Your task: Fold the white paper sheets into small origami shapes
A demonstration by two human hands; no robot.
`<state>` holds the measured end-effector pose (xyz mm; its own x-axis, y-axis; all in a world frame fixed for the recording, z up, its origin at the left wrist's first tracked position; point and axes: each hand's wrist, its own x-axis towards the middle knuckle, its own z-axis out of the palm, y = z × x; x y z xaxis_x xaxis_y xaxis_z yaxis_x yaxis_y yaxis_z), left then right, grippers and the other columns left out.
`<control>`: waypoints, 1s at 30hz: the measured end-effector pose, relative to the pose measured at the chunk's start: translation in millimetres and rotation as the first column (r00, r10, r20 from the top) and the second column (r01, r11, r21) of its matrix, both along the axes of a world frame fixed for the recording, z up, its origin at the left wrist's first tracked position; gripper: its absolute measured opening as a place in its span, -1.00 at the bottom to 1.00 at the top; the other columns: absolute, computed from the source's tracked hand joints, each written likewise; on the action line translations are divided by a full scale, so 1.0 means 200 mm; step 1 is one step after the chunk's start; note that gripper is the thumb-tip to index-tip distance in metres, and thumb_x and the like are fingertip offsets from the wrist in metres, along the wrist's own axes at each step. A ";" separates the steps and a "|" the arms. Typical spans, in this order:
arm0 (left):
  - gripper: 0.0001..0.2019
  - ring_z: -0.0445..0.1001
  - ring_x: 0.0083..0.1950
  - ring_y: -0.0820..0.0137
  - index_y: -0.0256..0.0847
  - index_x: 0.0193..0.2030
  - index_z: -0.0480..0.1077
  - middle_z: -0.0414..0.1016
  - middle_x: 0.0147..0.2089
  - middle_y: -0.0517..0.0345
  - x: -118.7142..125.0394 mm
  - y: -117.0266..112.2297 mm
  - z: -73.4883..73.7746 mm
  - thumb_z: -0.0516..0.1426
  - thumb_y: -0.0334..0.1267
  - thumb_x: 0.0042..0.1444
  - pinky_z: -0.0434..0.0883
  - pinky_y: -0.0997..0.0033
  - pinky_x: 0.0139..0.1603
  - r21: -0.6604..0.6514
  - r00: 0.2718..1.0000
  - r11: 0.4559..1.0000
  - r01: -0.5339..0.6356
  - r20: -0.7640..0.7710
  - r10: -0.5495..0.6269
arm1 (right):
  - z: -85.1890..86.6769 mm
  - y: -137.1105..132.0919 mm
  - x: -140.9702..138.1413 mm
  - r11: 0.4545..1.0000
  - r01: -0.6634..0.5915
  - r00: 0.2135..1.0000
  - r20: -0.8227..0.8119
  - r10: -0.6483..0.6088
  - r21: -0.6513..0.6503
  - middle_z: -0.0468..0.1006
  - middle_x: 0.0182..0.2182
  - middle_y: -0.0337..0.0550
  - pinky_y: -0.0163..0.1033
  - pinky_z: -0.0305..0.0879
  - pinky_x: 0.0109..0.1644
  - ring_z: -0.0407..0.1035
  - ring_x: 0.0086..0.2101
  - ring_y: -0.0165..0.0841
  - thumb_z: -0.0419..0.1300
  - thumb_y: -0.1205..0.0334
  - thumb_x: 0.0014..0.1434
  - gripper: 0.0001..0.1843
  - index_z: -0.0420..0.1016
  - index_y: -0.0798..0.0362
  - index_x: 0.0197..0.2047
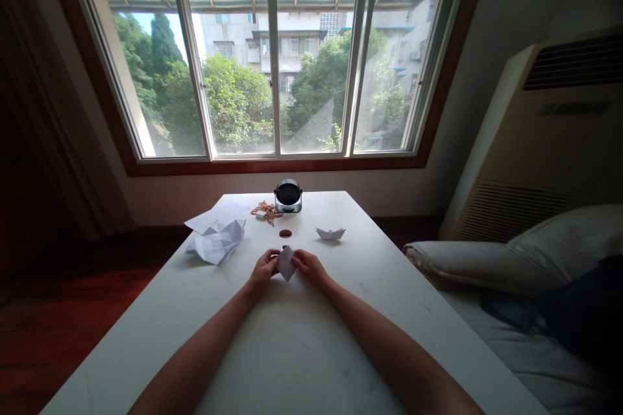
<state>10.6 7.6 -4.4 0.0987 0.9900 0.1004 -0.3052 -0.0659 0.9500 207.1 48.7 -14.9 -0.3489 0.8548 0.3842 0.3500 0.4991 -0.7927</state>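
Note:
A small diamond of folded white paper [287,264] is held up between my two hands, just above the white table. On its left edge, my left hand [265,267] pinches it with thumb and fingers. Gripping the opposite edge is my right hand [309,266], its fingers partly behind the paper. Beyond my right hand a folded paper boat [330,233] stands upright on the table. Crumpled, creased white paper [219,241] lies off to the left, partly over a flatter sheet [214,215].
The white table [287,350] reaches toward the window. At its far end are a round black device on a stand [288,196] and a bundled orange cord [267,211]. A round hole [285,233] pierces the tabletop. A sofa [467,266] stands at the right.

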 end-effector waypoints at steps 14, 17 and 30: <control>-0.55 0.54 -0.20 0.31 -0.28 -0.10 0.46 0.56 -0.17 0.02 0.00 0.00 0.00 0.36 -0.03 -0.05 0.47 0.31 -0.12 0.000 1.000 1.000 0.010 -0.004 -0.010 | 0.02 -0.02 0.01 0.996 -0.093 0.995 0.029 0.093 0.002 0.50 -0.46 -0.19 -0.30 0.21 -0.30 0.33 -0.41 -0.36 0.06 -0.16 0.30 -0.51 0.50 0.08 -0.38; -0.55 0.54 -0.21 0.31 -0.29 -0.09 0.49 0.57 -0.20 0.02 0.00 -0.01 0.01 0.36 -0.03 -0.04 0.46 0.32 -0.12 0.014 0.999 0.999 0.041 -0.034 -0.041 | 0.04 -0.03 0.01 0.989 -0.140 0.990 0.011 0.140 -0.040 0.52 -0.46 -0.17 -0.31 0.21 -0.32 0.35 -0.41 -0.35 0.04 -0.24 0.29 -0.43 0.53 0.11 -0.35; -0.58 0.52 -0.23 0.31 -0.31 -0.08 0.56 0.61 -0.18 -0.04 0.02 0.00 -0.03 0.29 0.01 0.06 0.42 0.38 -0.23 0.142 0.954 0.984 0.109 -0.294 -0.063 | 0.00 -0.01 0.02 0.987 -0.158 0.987 -0.012 0.158 -0.027 0.61 -0.35 -0.13 -0.31 0.27 -0.30 0.42 -0.35 -0.29 0.19 -0.10 0.23 -0.58 0.62 0.12 -0.21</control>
<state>14.8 6.8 -9.7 0.2300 0.9510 0.2064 -0.0318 -0.2046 0.9783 210.6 46.3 -15.4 -0.4767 0.7998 0.3649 0.2612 0.5252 -0.8099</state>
